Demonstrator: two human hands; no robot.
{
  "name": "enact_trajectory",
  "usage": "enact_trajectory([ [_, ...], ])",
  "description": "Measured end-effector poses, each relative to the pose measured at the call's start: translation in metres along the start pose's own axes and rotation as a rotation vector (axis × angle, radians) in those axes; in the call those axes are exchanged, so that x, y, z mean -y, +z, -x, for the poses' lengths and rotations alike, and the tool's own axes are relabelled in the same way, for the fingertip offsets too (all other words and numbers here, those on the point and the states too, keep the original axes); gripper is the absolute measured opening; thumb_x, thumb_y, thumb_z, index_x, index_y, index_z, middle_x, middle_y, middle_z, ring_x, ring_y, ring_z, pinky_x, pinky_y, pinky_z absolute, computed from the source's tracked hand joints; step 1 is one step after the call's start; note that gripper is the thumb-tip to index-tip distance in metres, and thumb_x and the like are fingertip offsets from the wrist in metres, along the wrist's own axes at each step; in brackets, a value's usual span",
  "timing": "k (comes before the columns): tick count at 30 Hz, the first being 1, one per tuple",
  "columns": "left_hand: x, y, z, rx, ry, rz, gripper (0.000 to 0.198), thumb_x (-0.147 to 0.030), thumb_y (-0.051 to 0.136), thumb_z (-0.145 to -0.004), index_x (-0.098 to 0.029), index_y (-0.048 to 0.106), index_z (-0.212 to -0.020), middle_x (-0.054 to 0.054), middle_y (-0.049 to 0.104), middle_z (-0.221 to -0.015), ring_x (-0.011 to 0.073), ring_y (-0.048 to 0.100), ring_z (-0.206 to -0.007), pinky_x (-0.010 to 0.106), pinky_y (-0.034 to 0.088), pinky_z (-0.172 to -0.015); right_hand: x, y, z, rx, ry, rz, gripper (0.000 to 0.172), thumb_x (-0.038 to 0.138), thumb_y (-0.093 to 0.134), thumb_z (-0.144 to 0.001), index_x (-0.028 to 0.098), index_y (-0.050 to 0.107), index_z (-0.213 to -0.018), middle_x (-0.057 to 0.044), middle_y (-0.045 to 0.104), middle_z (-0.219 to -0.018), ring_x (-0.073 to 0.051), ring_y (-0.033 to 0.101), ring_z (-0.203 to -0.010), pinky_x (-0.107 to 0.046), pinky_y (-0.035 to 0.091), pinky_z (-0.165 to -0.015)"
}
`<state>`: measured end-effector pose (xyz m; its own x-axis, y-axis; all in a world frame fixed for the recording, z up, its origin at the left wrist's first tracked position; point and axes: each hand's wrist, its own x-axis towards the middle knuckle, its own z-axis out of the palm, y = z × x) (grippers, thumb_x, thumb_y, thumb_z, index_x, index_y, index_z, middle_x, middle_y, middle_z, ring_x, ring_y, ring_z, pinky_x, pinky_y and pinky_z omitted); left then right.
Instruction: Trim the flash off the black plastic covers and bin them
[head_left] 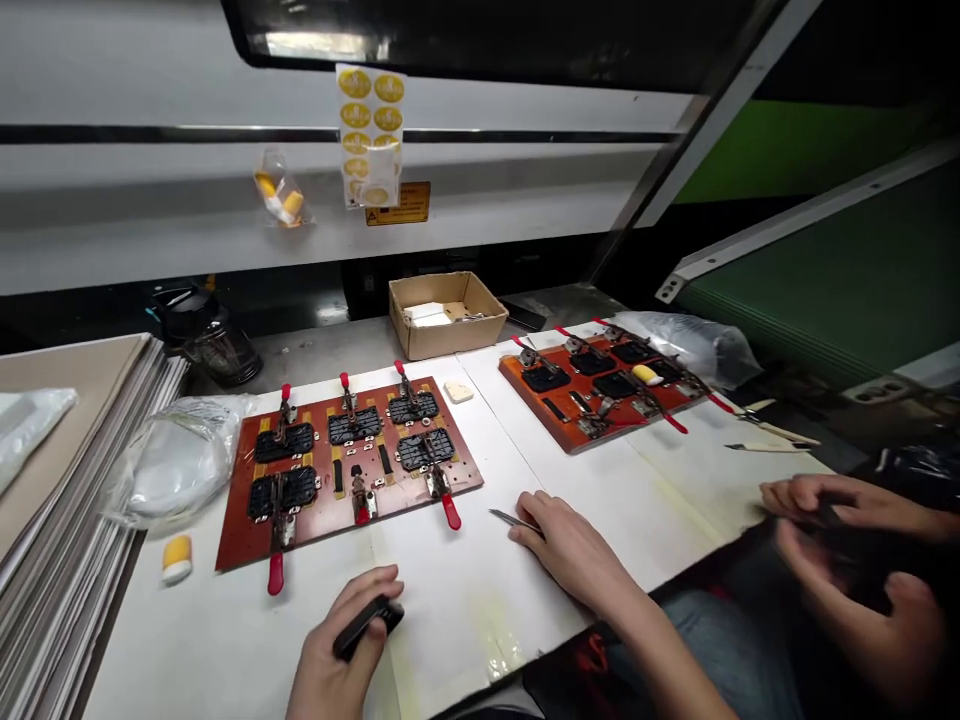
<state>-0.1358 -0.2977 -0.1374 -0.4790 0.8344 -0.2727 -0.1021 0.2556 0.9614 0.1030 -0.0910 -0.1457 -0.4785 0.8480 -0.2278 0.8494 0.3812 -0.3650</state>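
My left hand (346, 640) is closed around a small black plastic part (367, 625), held just above the table's near edge. My right hand (562, 545) rests on the white table covering, its fingers closed on a slim, pointed metal tool (510, 518); its handle is hidden in the hand, so I cannot tell whether it is a knife or tweezers. Beyond both hands lies a reddish-brown fixture board (322, 540) with red-handled toggle clamps. Several black molded parts (354, 425) sit on it. Its lower middle clamp (363, 500) has no such part under it.
A second clamp board (517, 385) carries a yellow-and-white piece (646, 375). A co-worker's hands (855, 560) are at the right, near wooden-handled tools (772, 430). Behind stands a cardboard box (450, 335). At left are a plastic bag (180, 460), a yellow-capped piece (177, 558) and stacked sheets (82, 520).
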Motion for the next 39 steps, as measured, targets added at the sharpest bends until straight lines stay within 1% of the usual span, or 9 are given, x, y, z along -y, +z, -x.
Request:
enact_trajectory([
  [2, 0.004, 0.008, -0.009, 0.015, 0.015, 0.039, 0.044, -0.062, 0.066, -0.080, -0.023, 0.078, -0.096, 0.010, 0.072, -0.119, 0.0320, 0.060, -0.123, 0.043, 0.045, -0.110, 0.005, -0.002, 0.010, -0.115, -0.052, -0.093, 0.023, 0.040, 0.044, -0.098, 0.023, 0.052, -0.085, -0.003, 0.059, -0.087, -0.021, 0.055, -0.084, -0.032, 0.038, -0.074],
  [5, 0.011, 0.015, -0.009, 0.058, 0.004, 0.010, 0.036, -0.052, 0.059, -0.090, -0.025, 0.074, -0.107, 0.009, 0.071, -0.123, 0.0291, 0.057, -0.127, 0.044, 0.040, -0.113, 0.038, 0.002, 0.035, -0.201, -0.031, -0.523, 0.032, 0.047, 0.032, -0.103, 0.023, 0.047, -0.087, -0.001, 0.054, -0.078, -0.017, 0.052, -0.070, -0.028, 0.040, -0.068],
  [6, 0.012, 0.016, -0.008, 0.067, 0.005, -0.024, 0.034, -0.049, 0.057, -0.092, -0.025, 0.072, -0.111, 0.009, 0.069, -0.126, 0.0281, 0.056, -0.129, 0.044, 0.039, -0.114, 0.055, 0.007, 0.044, -0.144, -0.024, -0.695, 0.036, 0.050, 0.028, -0.103, 0.023, 0.045, -0.086, 0.001, 0.048, -0.072, -0.015, 0.047, -0.062, -0.026, 0.039, -0.062],
  [8, 0.011, 0.017, -0.005, 0.063, 0.021, -0.086, 0.031, -0.041, 0.053, -0.095, -0.027, 0.069, -0.118, 0.007, 0.066, -0.130, 0.0253, 0.054, -0.130, 0.042, 0.038, -0.115, 0.092, 0.020, 0.061, 0.121, -0.066, -0.910, 0.042, 0.055, 0.022, -0.103, 0.023, 0.045, -0.088, 0.004, 0.038, -0.063, -0.013, 0.036, -0.053, -0.024, 0.030, -0.051],
  [10, 0.007, 0.015, -0.002, 0.038, 0.048, -0.107, 0.030, -0.034, 0.049, -0.097, -0.028, 0.066, -0.122, 0.006, 0.063, -0.133, 0.0226, 0.054, -0.129, 0.038, 0.039, -0.113, 0.125, 0.035, 0.072, 0.338, -0.180, -0.892, 0.046, 0.058, 0.023, -0.102, 0.022, 0.047, -0.085, 0.004, 0.037, -0.062, -0.012, 0.034, -0.054, -0.024, 0.026, -0.052],
  [14, 0.000, 0.005, 0.003, 0.016, 0.110, -0.087, 0.033, -0.027, 0.047, -0.098, -0.027, 0.063, -0.127, 0.007, 0.059, -0.138, 0.0202, 0.055, -0.127, 0.032, 0.042, -0.110, 0.160, 0.057, 0.075, 0.402, -0.307, -0.657, 0.045, 0.057, 0.027, -0.101, 0.022, 0.046, -0.081, 0.002, 0.045, -0.065, -0.012, 0.036, -0.056, -0.026, 0.024, -0.055],
  [21, 0.000, -0.011, 0.008, -0.003, 0.123, -0.077, 0.037, -0.022, 0.048, -0.098, -0.027, 0.062, -0.132, 0.008, 0.058, -0.138, 0.0196, 0.057, -0.125, 0.029, 0.045, -0.107, 0.170, 0.063, 0.068, 0.407, -0.359, -0.492, 0.043, 0.053, 0.025, -0.102, 0.023, 0.050, -0.084, 0.000, 0.056, -0.067, -0.014, 0.044, -0.054, -0.027, 0.025, -0.055],
  [30, 0.002, -0.014, 0.008, 0.012, 0.093, -0.047, 0.039, -0.028, 0.049, -0.099, -0.028, 0.058, -0.137, 0.009, 0.059, -0.136, 0.0196, 0.060, -0.118, 0.031, 0.048, -0.104, 0.175, 0.077, 0.070, 0.314, -0.345, -0.506, 0.048, 0.053, 0.022, -0.102, 0.022, 0.052, -0.082, 0.001, 0.055, -0.062, -0.014, 0.044, -0.049, -0.027, 0.023, -0.051],
  [39, 0.005, -0.023, 0.013, -0.021, 0.081, -0.060, 0.038, -0.025, 0.049, -0.098, -0.027, 0.060, -0.135, 0.008, 0.058, -0.137, 0.0206, 0.057, -0.124, 0.031, 0.046, -0.107, 0.182, 0.078, 0.069, 0.364, -0.418, -0.503, 0.044, 0.050, 0.022, -0.103, 0.022, 0.050, -0.083, 0.001, 0.054, -0.063, -0.013, 0.041, -0.049, -0.026, 0.024, -0.051],
])
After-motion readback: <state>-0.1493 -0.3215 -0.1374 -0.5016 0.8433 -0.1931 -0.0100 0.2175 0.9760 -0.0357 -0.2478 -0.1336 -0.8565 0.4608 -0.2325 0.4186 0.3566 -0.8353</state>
